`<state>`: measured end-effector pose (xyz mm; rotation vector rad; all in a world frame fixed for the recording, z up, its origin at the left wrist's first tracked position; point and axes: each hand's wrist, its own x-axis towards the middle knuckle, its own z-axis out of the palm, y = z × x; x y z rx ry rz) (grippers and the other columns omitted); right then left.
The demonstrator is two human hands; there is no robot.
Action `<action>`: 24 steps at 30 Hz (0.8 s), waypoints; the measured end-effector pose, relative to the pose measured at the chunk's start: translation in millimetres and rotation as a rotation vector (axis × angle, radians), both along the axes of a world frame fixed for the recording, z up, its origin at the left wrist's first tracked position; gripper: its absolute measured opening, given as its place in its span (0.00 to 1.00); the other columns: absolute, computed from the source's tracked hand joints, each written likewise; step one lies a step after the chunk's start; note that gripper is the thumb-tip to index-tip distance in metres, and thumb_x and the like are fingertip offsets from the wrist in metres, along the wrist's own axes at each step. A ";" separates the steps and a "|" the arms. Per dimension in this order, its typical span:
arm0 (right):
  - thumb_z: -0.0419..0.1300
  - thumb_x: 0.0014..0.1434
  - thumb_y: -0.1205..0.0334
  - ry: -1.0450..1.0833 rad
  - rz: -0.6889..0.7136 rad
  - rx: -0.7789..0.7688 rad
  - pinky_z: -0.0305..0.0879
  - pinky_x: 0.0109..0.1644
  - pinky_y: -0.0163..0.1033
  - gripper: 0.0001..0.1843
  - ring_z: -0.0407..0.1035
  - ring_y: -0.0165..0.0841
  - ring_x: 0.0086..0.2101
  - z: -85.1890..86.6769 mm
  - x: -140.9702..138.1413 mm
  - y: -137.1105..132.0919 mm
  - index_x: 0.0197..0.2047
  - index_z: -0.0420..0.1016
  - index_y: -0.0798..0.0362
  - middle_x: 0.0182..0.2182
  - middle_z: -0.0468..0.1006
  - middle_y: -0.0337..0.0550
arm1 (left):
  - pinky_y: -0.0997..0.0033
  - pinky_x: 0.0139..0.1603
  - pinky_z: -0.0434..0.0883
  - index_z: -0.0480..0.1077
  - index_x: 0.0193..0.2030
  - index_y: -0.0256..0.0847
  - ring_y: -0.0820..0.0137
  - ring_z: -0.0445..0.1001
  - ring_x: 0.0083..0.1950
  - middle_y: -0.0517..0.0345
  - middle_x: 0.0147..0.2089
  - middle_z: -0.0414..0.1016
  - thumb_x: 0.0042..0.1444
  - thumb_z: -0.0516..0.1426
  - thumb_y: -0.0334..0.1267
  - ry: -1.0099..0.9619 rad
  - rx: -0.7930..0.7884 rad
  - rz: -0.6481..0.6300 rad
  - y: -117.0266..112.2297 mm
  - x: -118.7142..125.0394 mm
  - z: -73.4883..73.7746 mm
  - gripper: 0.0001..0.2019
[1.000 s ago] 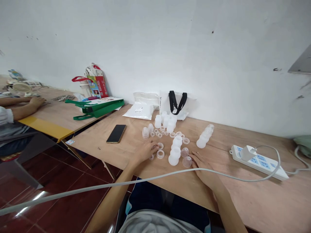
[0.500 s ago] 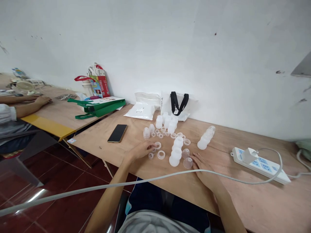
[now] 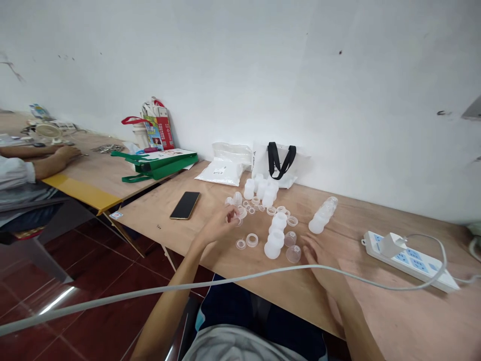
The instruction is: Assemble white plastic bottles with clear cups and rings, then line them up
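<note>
left grip (image 3: 220,225) curled | translucent plastic ring (image 3: 240,213) at fingertips, clamp unclear | right grip (image 3: 319,265) spread apart | clear plastic cup (image 3: 293,254) just beside

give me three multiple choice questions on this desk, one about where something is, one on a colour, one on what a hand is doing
1. Where does the phone lie?
A. on the power strip
B. on the wooden table, left of the clear plastic parts
C. inside the green bag

2. What colour are the handles of the white bag?
A. red
B. green
C. black

3. What is the right hand doing?
A. lying open, holding nothing, beside a clear cup
B. shut around the phone
C. resting on the power strip

Answers:
1. B, the phone sits on bare wood left of the parts.
2. C, both straps show black against the white bag.
3. A, its fingers are spread with nothing in them, next to the cup.
</note>
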<state>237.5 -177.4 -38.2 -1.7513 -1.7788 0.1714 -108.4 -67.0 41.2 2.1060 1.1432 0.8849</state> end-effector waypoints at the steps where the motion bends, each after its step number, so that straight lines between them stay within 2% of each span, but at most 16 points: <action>1: 0.46 0.71 0.50 0.046 -0.027 0.051 0.69 0.64 0.60 0.23 0.69 0.48 0.61 10.2 -3.9 -1.7 0.61 0.71 0.48 0.63 0.73 0.50 | 0.70 0.40 0.66 0.70 0.41 0.41 0.70 0.67 0.37 0.60 0.36 0.68 0.60 0.56 0.40 -0.055 -0.008 0.001 -3.0 -0.4 4.4 0.06; 5: 0.49 0.72 0.50 0.163 -0.091 0.322 0.69 0.64 0.59 0.19 0.71 0.48 0.58 59.8 -30.6 -13.3 0.56 0.75 0.47 0.58 0.78 0.50 | 0.71 0.43 0.68 0.68 0.39 0.40 0.70 0.69 0.43 0.57 0.46 0.70 0.62 0.56 0.42 -0.333 -0.082 -0.057 -14.4 3.7 18.2 0.07; 7: 0.52 0.71 0.52 0.200 -0.059 0.390 0.69 0.63 0.57 0.16 0.73 0.47 0.56 80.5 -48.6 -21.6 0.54 0.75 0.46 0.54 0.79 0.49 | 0.70 0.45 0.70 0.67 0.38 0.40 0.67 0.70 0.48 0.54 0.52 0.70 0.61 0.57 0.42 -0.475 -0.150 -0.116 -20.6 9.4 22.1 0.08; 9: 0.53 0.71 0.54 0.215 0.003 0.414 0.70 0.62 0.56 0.14 0.73 0.46 0.54 93.1 -66.6 -30.5 0.54 0.76 0.45 0.54 0.79 0.48 | 0.68 0.48 0.71 0.66 0.38 0.40 0.66 0.72 0.48 0.52 0.54 0.72 0.61 0.57 0.43 -0.571 -0.262 -0.192 -28.5 17.4 24.5 0.09; 11: 0.52 0.72 0.55 0.215 0.127 0.359 0.72 0.60 0.53 0.15 0.72 0.45 0.56 97.7 -82.1 -38.9 0.56 0.75 0.44 0.56 0.78 0.47 | 0.65 0.49 0.71 0.65 0.38 0.40 0.68 0.74 0.42 0.52 0.49 0.75 0.62 0.56 0.44 -0.626 -0.400 -0.273 -39.0 27.0 26.7 0.10; 14: 0.54 0.72 0.57 0.232 0.237 0.310 0.75 0.54 0.48 0.16 0.75 0.40 0.50 96.3 -98.8 -48.0 0.60 0.72 0.42 0.54 0.77 0.46 | 0.65 0.49 0.70 0.64 0.40 0.40 0.69 0.74 0.38 0.56 0.42 0.76 0.63 0.56 0.46 -0.652 -0.523 -0.358 -58.5 42.9 30.7 0.11; 19: 0.56 0.71 0.58 0.221 0.260 0.289 0.77 0.51 0.47 0.20 0.75 0.40 0.47 92.0 -111.4 -51.0 0.64 0.70 0.40 0.53 0.75 0.47 | 0.69 0.48 0.68 0.68 0.42 0.40 0.68 0.71 0.42 0.58 0.40 0.73 0.63 0.60 0.46 -0.627 -0.518 -0.469 -82.1 64.6 27.7 0.11; 24: 0.56 0.70 0.64 0.225 0.255 0.388 0.80 0.49 0.45 0.19 0.75 0.39 0.50 88.8 -112.3 -46.1 0.62 0.71 0.39 0.53 0.71 0.48 | 0.71 0.46 0.68 0.68 0.42 0.40 0.70 0.70 0.41 0.59 0.39 0.72 0.60 0.62 0.50 -0.689 -0.541 -0.553 -83.5 75.4 14.8 0.15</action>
